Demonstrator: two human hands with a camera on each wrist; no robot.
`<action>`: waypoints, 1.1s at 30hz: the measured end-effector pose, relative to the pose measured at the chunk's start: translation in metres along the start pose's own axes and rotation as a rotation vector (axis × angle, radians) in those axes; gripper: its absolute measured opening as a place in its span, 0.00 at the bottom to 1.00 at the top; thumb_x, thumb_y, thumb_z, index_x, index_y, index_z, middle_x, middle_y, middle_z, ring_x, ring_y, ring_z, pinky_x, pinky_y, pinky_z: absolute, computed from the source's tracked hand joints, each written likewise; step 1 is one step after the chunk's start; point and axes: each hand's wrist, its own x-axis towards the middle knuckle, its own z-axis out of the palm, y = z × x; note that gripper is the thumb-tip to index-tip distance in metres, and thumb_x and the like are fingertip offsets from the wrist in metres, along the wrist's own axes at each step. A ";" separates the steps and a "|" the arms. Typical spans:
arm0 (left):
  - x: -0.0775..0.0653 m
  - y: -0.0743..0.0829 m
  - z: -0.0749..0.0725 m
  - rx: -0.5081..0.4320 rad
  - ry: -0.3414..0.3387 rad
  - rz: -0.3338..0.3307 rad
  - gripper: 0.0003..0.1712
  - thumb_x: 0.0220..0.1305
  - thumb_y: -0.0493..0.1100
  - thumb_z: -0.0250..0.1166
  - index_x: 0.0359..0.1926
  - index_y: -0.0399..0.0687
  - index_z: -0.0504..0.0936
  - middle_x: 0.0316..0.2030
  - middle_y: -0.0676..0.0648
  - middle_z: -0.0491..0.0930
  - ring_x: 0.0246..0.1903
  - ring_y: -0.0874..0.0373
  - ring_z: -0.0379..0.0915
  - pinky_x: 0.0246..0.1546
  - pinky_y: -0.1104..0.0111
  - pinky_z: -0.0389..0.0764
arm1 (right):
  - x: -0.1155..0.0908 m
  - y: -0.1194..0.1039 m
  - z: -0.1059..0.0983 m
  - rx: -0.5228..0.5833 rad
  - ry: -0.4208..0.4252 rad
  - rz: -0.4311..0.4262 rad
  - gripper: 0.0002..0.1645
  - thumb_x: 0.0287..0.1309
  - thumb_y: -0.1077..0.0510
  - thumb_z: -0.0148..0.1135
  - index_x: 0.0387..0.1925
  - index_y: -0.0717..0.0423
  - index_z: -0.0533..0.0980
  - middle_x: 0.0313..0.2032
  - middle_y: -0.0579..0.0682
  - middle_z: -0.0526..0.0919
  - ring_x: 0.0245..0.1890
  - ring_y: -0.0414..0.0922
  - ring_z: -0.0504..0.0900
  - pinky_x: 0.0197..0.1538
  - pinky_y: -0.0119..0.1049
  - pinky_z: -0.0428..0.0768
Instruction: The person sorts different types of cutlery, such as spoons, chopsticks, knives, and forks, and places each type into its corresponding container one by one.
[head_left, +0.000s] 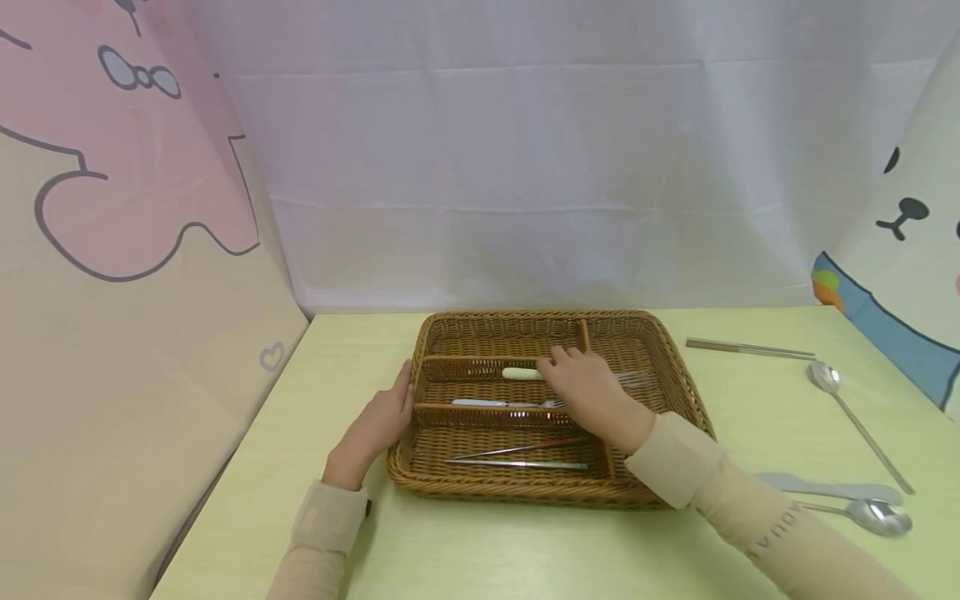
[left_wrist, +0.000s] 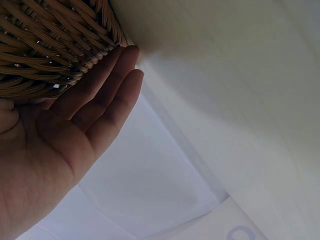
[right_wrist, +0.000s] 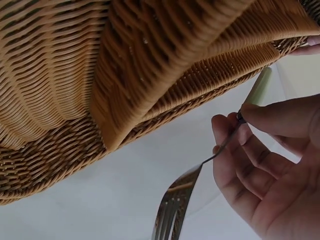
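My right hand (head_left: pixel 592 392) pinches a fork between thumb and fingers above the wicker basket (head_left: pixel 551 502). The fork's pale green handle (head_left: pixel 521 374) points left and its tines (right_wrist: pixel 172 215) point right. My left hand (head_left: pixel 378 421) rests against the basket's left side; in the left wrist view its fingers (left_wrist: pixel 112 105) lie nearly straight along the wicker. In the basket's middle compartment lies another fork (head_left: pixel 480 403) with a pale handle. Two thin sticks, one metal-coloured (head_left: pixel 517 463) and one with a reddish-brown end (head_left: pixel 555 443), lie in the front compartment.
On the table (head_left: pixel 480 550) right of the basket lie a pair of chopsticks (head_left: pixel 750 350), a long-handled spoon (head_left: pixel 825 377), a table knife (head_left: pixel 840 488) and another spoon (head_left: pixel 881 517). Woven dividers (head_left: pixel 480 360) split the basket. A white cloth (head_left: pixel 525 167) hangs behind the table.
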 end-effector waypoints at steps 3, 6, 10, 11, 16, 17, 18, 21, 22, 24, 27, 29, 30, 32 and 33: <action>0.000 -0.001 0.000 -0.001 -0.002 -0.004 0.30 0.73 0.43 0.35 0.70 0.40 0.37 0.09 0.51 0.63 0.06 0.62 0.51 0.11 0.68 0.63 | 0.004 -0.003 0.000 0.014 -0.032 -0.021 0.23 0.41 0.67 0.69 0.43 0.60 0.74 0.34 0.56 0.78 0.28 0.50 0.75 0.28 0.41 0.79; 0.001 -0.002 0.001 0.004 -0.002 -0.004 0.30 0.73 0.43 0.35 0.70 0.40 0.37 0.09 0.50 0.65 0.06 0.62 0.51 0.10 0.68 0.63 | 0.009 -0.006 0.001 0.019 -0.062 -0.036 0.24 0.41 0.65 0.71 0.43 0.60 0.74 0.36 0.57 0.78 0.30 0.50 0.77 0.29 0.41 0.80; 0.001 -0.002 0.001 0.003 -0.003 -0.005 0.30 0.73 0.43 0.35 0.70 0.40 0.37 0.09 0.49 0.65 0.05 0.62 0.51 0.10 0.68 0.63 | 0.015 -0.009 0.006 0.041 -0.096 -0.047 0.23 0.42 0.64 0.70 0.43 0.59 0.74 0.38 0.57 0.79 0.32 0.51 0.78 0.31 0.42 0.81; 0.000 -0.002 0.001 0.004 -0.002 -0.004 0.30 0.73 0.43 0.35 0.70 0.40 0.37 0.09 0.49 0.65 0.05 0.62 0.51 0.10 0.68 0.63 | 0.016 -0.010 0.007 0.050 -0.100 -0.050 0.22 0.43 0.65 0.69 0.44 0.59 0.75 0.39 0.58 0.79 0.33 0.51 0.78 0.31 0.42 0.81; 0.001 -0.002 0.001 0.013 -0.003 -0.001 0.30 0.73 0.44 0.35 0.70 0.40 0.37 0.09 0.50 0.65 0.06 0.62 0.52 0.11 0.68 0.64 | 0.021 -0.015 0.013 0.085 -0.133 -0.072 0.18 0.46 0.68 0.66 0.42 0.58 0.75 0.38 0.58 0.80 0.34 0.51 0.79 0.30 0.43 0.81; 0.001 -0.002 0.001 0.016 -0.002 0.001 0.30 0.73 0.44 0.35 0.70 0.40 0.37 0.09 0.50 0.65 0.06 0.62 0.52 0.11 0.68 0.64 | 0.021 -0.016 0.014 0.090 -0.140 -0.075 0.18 0.45 0.68 0.66 0.42 0.58 0.75 0.39 0.58 0.80 0.35 0.51 0.79 0.31 0.43 0.81; 0.001 -0.002 0.001 0.017 -0.002 0.002 0.30 0.73 0.44 0.35 0.70 0.40 0.37 0.09 0.50 0.64 0.06 0.62 0.52 0.11 0.68 0.64 | 0.022 -0.017 0.015 0.094 -0.150 -0.078 0.18 0.45 0.68 0.67 0.41 0.57 0.75 0.38 0.57 0.80 0.35 0.51 0.79 0.31 0.43 0.81; 0.001 -0.002 0.001 0.020 0.002 0.008 0.30 0.73 0.43 0.35 0.70 0.39 0.38 0.09 0.50 0.64 0.06 0.62 0.52 0.11 0.68 0.63 | 0.023 -0.019 0.015 0.114 -0.160 -0.082 0.18 0.45 0.67 0.67 0.41 0.56 0.75 0.38 0.56 0.80 0.35 0.50 0.78 0.32 0.43 0.80; 0.001 -0.001 0.001 0.018 0.004 0.009 0.30 0.73 0.43 0.35 0.70 0.39 0.38 0.09 0.50 0.64 0.06 0.62 0.52 0.11 0.68 0.64 | 0.023 -0.019 0.016 0.121 -0.161 -0.082 0.17 0.45 0.66 0.67 0.41 0.56 0.75 0.37 0.55 0.80 0.33 0.49 0.78 0.30 0.42 0.80; 0.001 -0.001 0.001 0.015 0.006 0.011 0.30 0.73 0.43 0.35 0.70 0.39 0.38 0.09 0.50 0.64 0.06 0.62 0.52 0.11 0.68 0.64 | 0.023 -0.019 0.017 0.137 -0.162 -0.082 0.16 0.45 0.66 0.67 0.39 0.55 0.76 0.34 0.54 0.79 0.30 0.47 0.77 0.27 0.40 0.77; 0.001 -0.001 0.001 0.011 0.004 0.010 0.30 0.73 0.43 0.35 0.70 0.39 0.37 0.10 0.50 0.64 0.06 0.62 0.52 0.11 0.67 0.64 | 0.023 -0.019 0.018 0.163 -0.162 -0.091 0.15 0.46 0.67 0.67 0.38 0.55 0.76 0.32 0.53 0.79 0.28 0.46 0.76 0.25 0.39 0.75; 0.001 -0.001 0.001 0.008 0.002 0.007 0.30 0.73 0.43 0.35 0.70 0.39 0.37 0.09 0.50 0.64 0.06 0.62 0.52 0.11 0.68 0.64 | 0.023 -0.019 0.019 0.179 -0.162 -0.099 0.15 0.46 0.68 0.66 0.38 0.56 0.75 0.32 0.54 0.79 0.28 0.47 0.76 0.25 0.39 0.75; 0.001 -0.002 0.001 0.008 0.001 0.007 0.30 0.73 0.43 0.35 0.70 0.39 0.37 0.09 0.50 0.64 0.06 0.62 0.52 0.11 0.68 0.64 | 0.022 -0.020 0.020 0.190 -0.162 -0.103 0.15 0.46 0.69 0.65 0.38 0.56 0.75 0.32 0.54 0.79 0.28 0.47 0.77 0.25 0.39 0.76; 0.001 -0.002 0.001 0.008 -0.001 0.005 0.30 0.73 0.44 0.35 0.70 0.39 0.37 0.09 0.50 0.64 0.06 0.62 0.52 0.11 0.68 0.64 | 0.022 -0.020 0.021 0.203 -0.162 -0.112 0.16 0.46 0.70 0.65 0.39 0.57 0.75 0.32 0.54 0.80 0.28 0.47 0.77 0.25 0.39 0.77; 0.001 -0.002 0.001 0.008 -0.001 0.006 0.30 0.73 0.44 0.35 0.70 0.39 0.37 0.09 0.50 0.64 0.06 0.62 0.52 0.11 0.68 0.64 | 0.022 -0.020 0.022 0.218 -0.160 -0.118 0.16 0.46 0.71 0.64 0.38 0.58 0.75 0.31 0.54 0.79 0.27 0.47 0.77 0.25 0.39 0.77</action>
